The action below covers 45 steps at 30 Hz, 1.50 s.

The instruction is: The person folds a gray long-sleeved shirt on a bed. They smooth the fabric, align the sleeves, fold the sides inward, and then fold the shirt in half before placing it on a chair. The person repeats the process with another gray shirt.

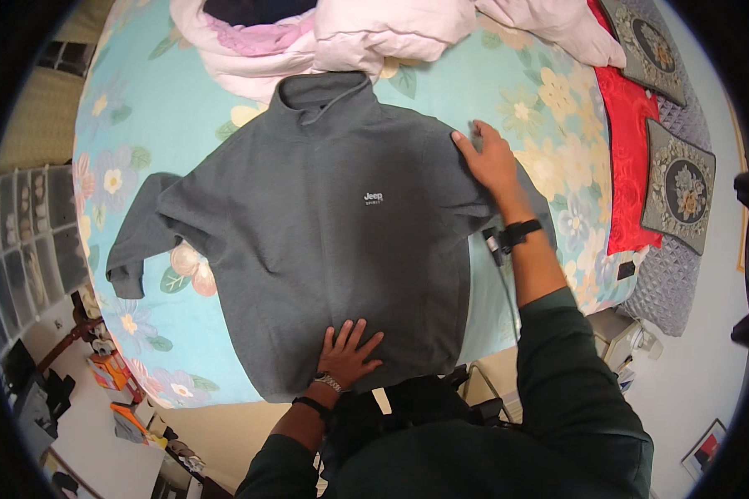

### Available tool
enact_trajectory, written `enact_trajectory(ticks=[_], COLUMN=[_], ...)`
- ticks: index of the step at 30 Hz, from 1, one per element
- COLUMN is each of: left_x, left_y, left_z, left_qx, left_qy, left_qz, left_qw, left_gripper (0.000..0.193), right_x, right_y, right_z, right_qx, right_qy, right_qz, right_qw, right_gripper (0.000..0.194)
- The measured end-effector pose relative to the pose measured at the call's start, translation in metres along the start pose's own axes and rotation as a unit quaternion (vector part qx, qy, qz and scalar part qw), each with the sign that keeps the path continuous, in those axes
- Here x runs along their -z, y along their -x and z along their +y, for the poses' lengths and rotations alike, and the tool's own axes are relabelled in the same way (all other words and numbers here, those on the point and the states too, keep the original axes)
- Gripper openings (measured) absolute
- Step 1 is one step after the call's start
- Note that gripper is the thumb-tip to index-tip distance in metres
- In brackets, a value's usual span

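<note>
A dark grey Jeep sweatshirt (324, 218) with a stand-up collar lies front side up on a bed with a floral turquoise sheet (187, 324). My left hand (348, 355) rests flat on its lower hem, fingers spread. At the shoulder and upper sleeve on the picture's right is my right hand (490, 156), thumb on the cloth and the other fingers partly curled; nothing shows gripped in it. The sleeve at the left is bent downward, its cuff on the sheet. My right forearm hides part of the other sleeve. A thin cable (505, 280) hangs beside my right wrist.
A pale pink quilt (393, 31) is bunched beyond the collar. Embroidered cushions (680, 187) and a red satin cloth (627, 162) lie at the bed's right end. A transparent compartment organiser (31, 243) stands at the left. The bed's near edge runs by my body.
</note>
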<state>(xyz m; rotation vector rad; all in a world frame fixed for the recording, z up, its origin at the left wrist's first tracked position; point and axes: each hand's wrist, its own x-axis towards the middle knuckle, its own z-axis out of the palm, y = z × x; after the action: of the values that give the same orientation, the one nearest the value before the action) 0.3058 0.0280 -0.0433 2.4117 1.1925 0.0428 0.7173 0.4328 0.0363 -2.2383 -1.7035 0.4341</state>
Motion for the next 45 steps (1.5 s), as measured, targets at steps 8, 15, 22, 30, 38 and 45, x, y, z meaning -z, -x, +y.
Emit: enact_trajectory(ticks=[8,15,22,30,38,45], left_x=[0.002,0.002,0.000,-0.001,0.000,0.002], left_y=[0.000,0.000,0.002,0.002,0.003,0.001], left_z=[0.001,0.003,0.002,0.002,-0.001,-0.002], left_qx=[0.006,0.004,0.009,0.009,0.007,0.001], left_qy=[-0.007,-0.038,-0.029,-0.015,0.015,0.015], left_qz=[-0.035,-0.045,-0.047,-0.037,-0.022,0.005], left_qw=[0.999,0.998,0.998,0.999,1.000,1.000], left_gripper=[0.085,0.084,0.082,0.080,0.078,0.078], right_x=[0.015,-0.040,-0.088,-0.102,-0.162,-0.148], right_y=[-0.048,0.011,-0.032,0.007,-0.066,-0.058], right_z=[0.056,-0.033,-0.068,-0.138,-0.160,-0.198], right_qx=[-0.135,0.178,0.261,0.409,0.149,0.272], right_qy=[-0.034,-0.025,0.017,-0.166,-0.416,-0.166], right_qz=[-0.124,-0.034,0.039,-0.108,-0.251,-0.139], right_qw=[0.982,0.983,0.964,0.891,0.861,0.938], right_gripper=[0.040,0.044,0.055,0.057,0.060,0.035])
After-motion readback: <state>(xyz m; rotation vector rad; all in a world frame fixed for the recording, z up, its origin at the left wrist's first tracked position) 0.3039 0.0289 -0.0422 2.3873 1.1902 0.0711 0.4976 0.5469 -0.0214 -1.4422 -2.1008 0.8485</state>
